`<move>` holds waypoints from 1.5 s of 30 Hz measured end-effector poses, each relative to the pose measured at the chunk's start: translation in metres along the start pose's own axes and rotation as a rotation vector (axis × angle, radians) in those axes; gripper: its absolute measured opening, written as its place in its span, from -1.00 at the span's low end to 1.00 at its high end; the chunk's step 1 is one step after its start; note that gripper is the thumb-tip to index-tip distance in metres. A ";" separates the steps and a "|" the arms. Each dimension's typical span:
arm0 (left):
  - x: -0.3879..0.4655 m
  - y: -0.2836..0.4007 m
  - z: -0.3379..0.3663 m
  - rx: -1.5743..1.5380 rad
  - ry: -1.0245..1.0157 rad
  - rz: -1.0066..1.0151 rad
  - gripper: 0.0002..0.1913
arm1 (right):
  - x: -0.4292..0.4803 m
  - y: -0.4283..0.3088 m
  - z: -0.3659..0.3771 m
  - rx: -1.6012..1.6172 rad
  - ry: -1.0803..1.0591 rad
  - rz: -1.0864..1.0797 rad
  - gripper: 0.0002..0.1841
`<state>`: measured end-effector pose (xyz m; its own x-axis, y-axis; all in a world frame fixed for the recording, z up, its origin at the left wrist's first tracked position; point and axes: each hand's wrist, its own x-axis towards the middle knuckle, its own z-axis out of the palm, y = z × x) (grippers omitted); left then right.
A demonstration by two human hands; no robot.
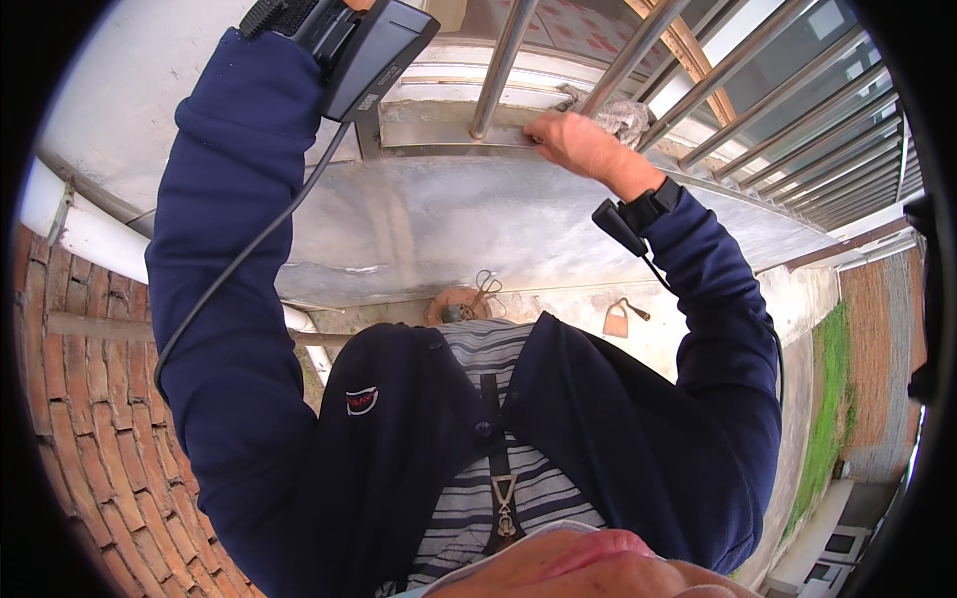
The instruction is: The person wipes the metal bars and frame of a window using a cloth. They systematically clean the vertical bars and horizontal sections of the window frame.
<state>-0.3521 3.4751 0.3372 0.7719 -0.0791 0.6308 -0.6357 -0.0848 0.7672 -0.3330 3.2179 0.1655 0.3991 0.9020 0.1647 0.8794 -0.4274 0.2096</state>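
My right hand (576,147) rests at the bottom rail of a stainless-steel window guard, its fingers bent over the metal. Beside and behind it, a crumpled grey cloth (624,119) lies on the sill among the bars; whether the fingers grip the cloth or the rail cannot be made out. Of my left hand (360,4) only a sliver of skin shows at the top edge, the rest being cut off or behind a black device (381,60) at the wrist. A cable runs from that device down the sleeve. Another black strap (658,203) circles my right wrist.
Steel bars (643,56) cross the window above a grey wall (441,217). Below stand a round brown object (441,303) with looped metal handles and a rusty hoe-like blade (616,321). A white pipe (105,232) and brick paving or wall (112,418) lie left.
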 end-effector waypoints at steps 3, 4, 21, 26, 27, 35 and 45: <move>0.000 0.002 0.001 0.024 0.015 -0.013 -0.84 | -0.053 0.002 -0.015 -0.016 -0.125 -0.076 -0.92; -0.001 0.003 0.002 0.033 0.032 -0.027 -0.84 | -0.069 0.004 -0.026 -0.033 -0.331 0.005 -0.93; -0.004 0.001 -0.001 0.026 0.048 -0.023 -0.82 | 0.020 0.100 0.002 0.288 -0.090 0.086 -0.70; -0.005 0.004 -0.001 0.028 0.067 -0.057 -0.83 | 0.002 0.111 0.027 0.328 -0.078 -0.219 -0.60; -0.005 0.003 0.000 0.028 0.065 -0.068 -0.83 | -0.005 0.115 0.028 0.254 -0.180 -0.109 -0.63; -0.005 0.005 -0.001 0.057 0.047 -0.040 -0.83 | 0.011 0.119 0.007 -0.128 -0.485 0.387 -0.74; -0.008 0.005 0.000 0.040 0.073 -0.081 -0.84 | -0.010 0.107 0.004 -0.304 -0.658 0.336 -0.74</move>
<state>-0.3615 3.4752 0.3364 0.8184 0.0020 0.5747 -0.5698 -0.1278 0.8118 -0.2416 3.1629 0.1822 0.7846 0.5325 -0.3174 0.6138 -0.5952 0.5187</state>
